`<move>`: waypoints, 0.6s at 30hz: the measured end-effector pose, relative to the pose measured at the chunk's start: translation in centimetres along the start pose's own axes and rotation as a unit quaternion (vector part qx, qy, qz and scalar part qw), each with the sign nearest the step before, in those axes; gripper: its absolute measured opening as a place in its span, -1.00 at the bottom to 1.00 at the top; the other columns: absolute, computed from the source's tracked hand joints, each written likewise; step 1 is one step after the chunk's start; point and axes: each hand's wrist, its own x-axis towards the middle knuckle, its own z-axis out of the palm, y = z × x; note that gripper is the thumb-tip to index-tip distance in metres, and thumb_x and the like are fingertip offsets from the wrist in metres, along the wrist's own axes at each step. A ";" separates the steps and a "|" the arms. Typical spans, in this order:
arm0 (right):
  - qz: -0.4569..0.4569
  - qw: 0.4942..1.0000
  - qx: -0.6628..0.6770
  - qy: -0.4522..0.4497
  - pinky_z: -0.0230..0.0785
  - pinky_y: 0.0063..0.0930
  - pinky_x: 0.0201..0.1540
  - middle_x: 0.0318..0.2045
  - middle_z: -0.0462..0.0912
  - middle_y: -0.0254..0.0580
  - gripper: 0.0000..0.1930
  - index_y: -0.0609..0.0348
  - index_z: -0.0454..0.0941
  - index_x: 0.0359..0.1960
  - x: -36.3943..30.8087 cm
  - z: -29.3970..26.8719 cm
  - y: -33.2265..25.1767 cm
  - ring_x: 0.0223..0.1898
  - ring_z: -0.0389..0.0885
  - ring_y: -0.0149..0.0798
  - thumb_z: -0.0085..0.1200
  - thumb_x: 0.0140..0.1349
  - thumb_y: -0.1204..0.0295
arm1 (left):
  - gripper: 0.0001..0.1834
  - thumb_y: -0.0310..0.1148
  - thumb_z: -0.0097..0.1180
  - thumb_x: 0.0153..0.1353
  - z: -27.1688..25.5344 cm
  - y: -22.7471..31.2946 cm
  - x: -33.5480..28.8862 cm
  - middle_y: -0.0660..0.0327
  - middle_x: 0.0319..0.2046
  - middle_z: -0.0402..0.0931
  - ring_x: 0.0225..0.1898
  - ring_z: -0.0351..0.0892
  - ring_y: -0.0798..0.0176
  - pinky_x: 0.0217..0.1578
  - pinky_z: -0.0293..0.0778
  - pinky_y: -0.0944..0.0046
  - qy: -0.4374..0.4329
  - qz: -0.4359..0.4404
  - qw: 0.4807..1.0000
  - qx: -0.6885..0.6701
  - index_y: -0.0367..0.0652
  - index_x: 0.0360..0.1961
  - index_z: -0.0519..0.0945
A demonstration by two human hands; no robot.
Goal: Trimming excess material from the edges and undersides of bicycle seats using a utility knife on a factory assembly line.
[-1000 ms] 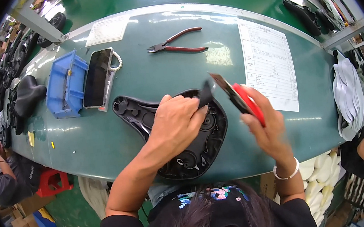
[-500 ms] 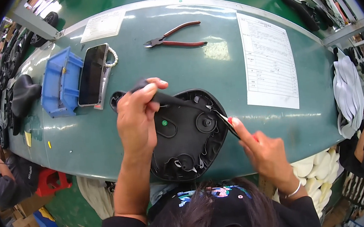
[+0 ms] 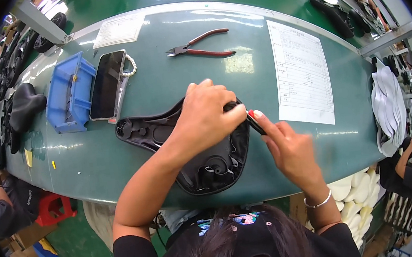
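A black bicycle saddle (image 3: 201, 166) lies underside up on the green workbench, its nose toward the left and its wide end near me. Loose flaps of its cover and pale bits show along the inner rim. My left hand (image 3: 207, 113) reaches over the far side of the saddle, fingers curled on a strip of black cover material (image 3: 230, 106). At the saddle's right edge, my right hand (image 3: 291, 152) is closed round a slim hand tool (image 3: 252, 115) with red on its handle. The tool's tip is hidden by my left fingers, so its exact kind is unclear.
Red-handled cutting pliers (image 3: 200, 46) lie beyond the saddle. A blue bin (image 3: 69, 97) and a phone (image 3: 107, 86) stand to the left. Printed sheet (image 3: 302, 73) is on the right; white pads (image 3: 389, 106) hang past it. Other people work at both sides.
The saddle has turned, its nose swinging left and nearer. My left hand has moved right and now covers the far rim beside the tool. The right hand has shifted slightly left.
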 end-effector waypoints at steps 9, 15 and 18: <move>0.143 0.988 -0.031 -0.045 0.29 -0.23 -0.58 -0.55 0.56 -0.05 -0.41 -0.06 0.29 0.28 -0.3 -0.3 -3.8 -0.62 0.50 -0.03 0.10 0.17 0.48 | -0.83 -0.34 0.15 0.14 0.5 -1.9 -0.4 0.19 -0.40 0.46 -0.25 0.39 0.28 -0.13 0.28 0.24 0.055 -0.097 0.623 -0.774 -0.14 -0.52 0.49; 0.140 0.985 -0.025 -0.099 0.28 -0.24 -0.56 -0.57 0.57 -0.11 -0.48 -0.06 0.37 0.23 -2.6 -1.5 -5.4 -0.62 0.52 -0.05 0.10 0.18 0.44 | -0.72 -0.12 0.08 0.27 -1.7 -1.5 -1.0 0.19 -0.11 0.46 0.00 0.36 0.24 -0.10 0.36 0.17 0.264 -0.017 0.377 -0.888 -0.10 -0.34 0.63; 0.112 0.986 -0.089 -0.092 0.25 -0.28 -0.58 -0.61 0.53 -0.17 -0.47 -0.20 0.39 0.22 -0.6 -2.3 -2.8 -0.64 0.50 -0.09 0.12 0.16 0.41 | -0.74 -0.18 0.22 0.16 -4.1 -0.1 -1.2 0.21 -0.22 0.56 -0.02 0.43 0.23 -0.17 0.39 0.24 0.073 -0.055 0.764 -0.638 -0.18 -0.41 0.61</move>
